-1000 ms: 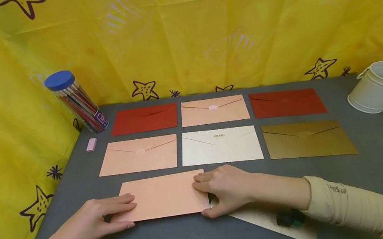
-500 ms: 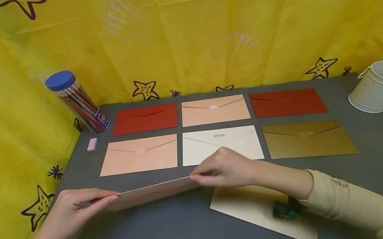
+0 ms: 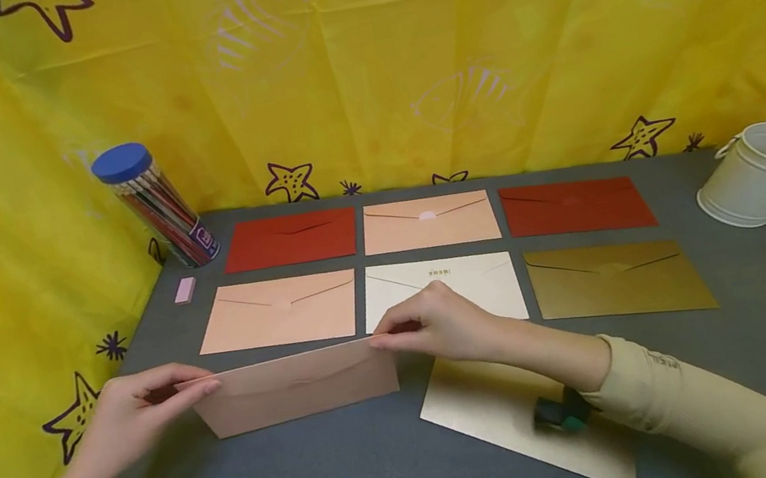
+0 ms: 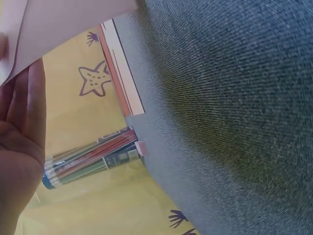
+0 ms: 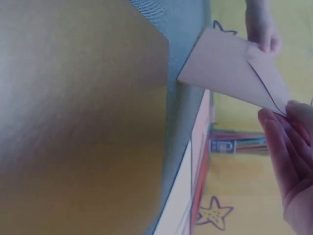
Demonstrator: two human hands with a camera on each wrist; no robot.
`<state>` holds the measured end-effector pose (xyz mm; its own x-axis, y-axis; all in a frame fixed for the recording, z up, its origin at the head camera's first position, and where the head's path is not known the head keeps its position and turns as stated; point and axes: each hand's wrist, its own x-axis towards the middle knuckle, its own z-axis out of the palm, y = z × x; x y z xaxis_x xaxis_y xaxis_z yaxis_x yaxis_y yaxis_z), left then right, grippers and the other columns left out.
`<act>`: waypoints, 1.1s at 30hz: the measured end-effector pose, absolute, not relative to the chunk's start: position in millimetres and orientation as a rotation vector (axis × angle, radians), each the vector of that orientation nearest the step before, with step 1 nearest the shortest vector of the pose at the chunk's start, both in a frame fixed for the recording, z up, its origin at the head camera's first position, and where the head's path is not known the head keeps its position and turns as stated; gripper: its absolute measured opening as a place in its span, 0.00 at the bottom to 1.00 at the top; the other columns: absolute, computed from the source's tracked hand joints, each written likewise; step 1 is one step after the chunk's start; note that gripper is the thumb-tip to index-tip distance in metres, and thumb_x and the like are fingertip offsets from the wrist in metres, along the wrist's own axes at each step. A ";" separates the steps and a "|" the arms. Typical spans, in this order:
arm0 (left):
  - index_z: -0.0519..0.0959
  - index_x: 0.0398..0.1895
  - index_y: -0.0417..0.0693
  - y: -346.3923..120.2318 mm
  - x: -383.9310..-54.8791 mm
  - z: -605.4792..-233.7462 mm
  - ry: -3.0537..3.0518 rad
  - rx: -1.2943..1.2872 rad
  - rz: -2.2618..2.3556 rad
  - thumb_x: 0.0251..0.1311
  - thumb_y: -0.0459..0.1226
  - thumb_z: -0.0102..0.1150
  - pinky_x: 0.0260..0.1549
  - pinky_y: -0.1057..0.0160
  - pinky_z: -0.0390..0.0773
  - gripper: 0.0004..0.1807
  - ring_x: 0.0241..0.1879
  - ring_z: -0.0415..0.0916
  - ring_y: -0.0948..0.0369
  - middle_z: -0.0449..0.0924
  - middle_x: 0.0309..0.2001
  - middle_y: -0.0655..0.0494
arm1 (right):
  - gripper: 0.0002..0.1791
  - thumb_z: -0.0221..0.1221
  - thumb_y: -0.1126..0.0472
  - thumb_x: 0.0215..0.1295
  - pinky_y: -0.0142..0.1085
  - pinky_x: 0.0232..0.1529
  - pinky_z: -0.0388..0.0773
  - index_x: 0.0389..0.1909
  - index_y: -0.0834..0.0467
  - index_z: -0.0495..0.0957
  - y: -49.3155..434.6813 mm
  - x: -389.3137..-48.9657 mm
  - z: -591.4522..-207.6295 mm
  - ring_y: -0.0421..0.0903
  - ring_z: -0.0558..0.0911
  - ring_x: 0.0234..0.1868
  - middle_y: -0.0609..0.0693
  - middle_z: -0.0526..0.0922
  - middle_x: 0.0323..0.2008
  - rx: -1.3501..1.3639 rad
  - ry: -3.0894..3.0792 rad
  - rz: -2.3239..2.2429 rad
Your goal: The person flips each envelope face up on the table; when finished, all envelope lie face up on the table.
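A pink envelope (image 3: pixel 301 388) is held up on edge near the front of the table, its flap side facing me. My left hand (image 3: pixel 134 412) pinches its upper left corner between thumb and fingers. At the upper right corner my right hand (image 3: pixel 443 326) pinches it the same way. In the right wrist view the envelope (image 5: pixel 239 73) spans both hands, its flap line showing. Under my right forearm lies a gold envelope (image 3: pixel 511 412), partly covered by the sleeve and a dark wrist device. My right hand hides part of the white envelope (image 3: pixel 400 295).
Behind lie another pink envelope (image 3: pixel 277 312), a dark gold one (image 3: pixel 618 280), a red one (image 3: pixel 288 240), a pink one with a white seal (image 3: pixel 431 231) and a second red one (image 3: pixel 575 207). A pencil tube (image 3: pixel 157 205), an eraser (image 3: pixel 184 290) and a white bucket (image 3: pixel 760 176) stand at the sides.
The pink envelope lay flat with both hands on its ends. They have lifted it and tipped it upright, turning its flap side toward me. The gold envelope underneath is more exposed.
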<state>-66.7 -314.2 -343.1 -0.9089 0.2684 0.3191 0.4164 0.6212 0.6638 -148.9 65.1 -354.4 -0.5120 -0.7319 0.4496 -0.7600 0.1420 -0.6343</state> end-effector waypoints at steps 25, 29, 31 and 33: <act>0.71 0.61 0.31 -362.1 -89.5 -371.3 -3.135 0.305 -1.382 0.62 0.52 0.62 0.38 0.66 0.82 0.36 0.39 0.80 0.63 0.83 0.46 0.45 | 0.08 0.68 0.56 0.60 0.28 0.23 0.74 0.24 0.52 0.84 5.9 -161.5 -383.1 0.38 0.81 0.19 0.43 0.81 0.16 1.304 -3.019 1.419; 0.73 0.59 0.32 -361.3 -91.3 -372.9 -3.203 0.306 -1.235 0.61 0.55 0.62 0.36 0.67 0.79 0.37 0.40 0.78 0.57 0.82 0.44 0.45 | 0.11 0.69 0.54 0.59 0.28 0.22 0.70 0.21 0.51 0.82 3.2 -162.4 -384.7 0.37 0.79 0.17 0.42 0.80 0.15 1.298 -3.046 1.303; 0.74 0.58 0.32 -360.7 -91.9 -374.0 -3.220 0.313 -1.181 0.60 0.57 0.62 0.36 0.66 0.77 0.38 0.41 0.77 0.55 0.82 0.44 0.45 | 0.11 0.69 0.54 0.59 0.28 0.21 0.70 0.20 0.50 0.81 1.9 -162.9 -385.0 0.37 0.78 0.16 0.42 0.80 0.15 1.300 -3.052 1.253; 0.74 0.58 0.33 -360.2 -92.8 -375.3 -3.222 0.331 -1.154 0.59 0.58 0.62 0.36 0.65 0.77 0.39 0.42 0.77 0.54 0.82 0.44 0.45 | 0.12 0.69 0.53 0.59 0.28 0.22 0.70 0.20 0.50 0.80 0.4 -163.8 -385.7 0.36 0.78 0.16 0.42 0.79 0.15 1.307 -3.050 1.212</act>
